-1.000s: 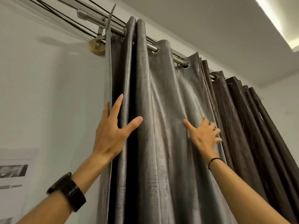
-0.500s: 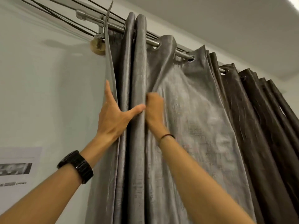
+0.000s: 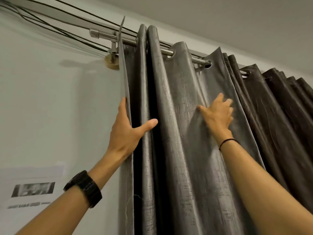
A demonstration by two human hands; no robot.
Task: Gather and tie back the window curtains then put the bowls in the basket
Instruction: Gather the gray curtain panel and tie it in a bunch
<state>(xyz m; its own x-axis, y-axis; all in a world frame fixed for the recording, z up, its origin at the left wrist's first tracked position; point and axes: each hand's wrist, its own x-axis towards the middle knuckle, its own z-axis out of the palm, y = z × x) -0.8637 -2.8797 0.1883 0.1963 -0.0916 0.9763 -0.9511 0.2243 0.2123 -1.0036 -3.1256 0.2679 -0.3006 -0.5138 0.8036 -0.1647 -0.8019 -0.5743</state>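
The right hand (image 3: 218,114) is blurring; the left hand's (image 3: 125,133) fingers are hiding behind the glossy grey curtain (image 3: 186,141), which is running offscreen below.

Both arms are reaching upward, left grip (image 3: 126,131) splaying its thumb wide, right grip (image 3: 218,114) spreading flat, fingers blurred
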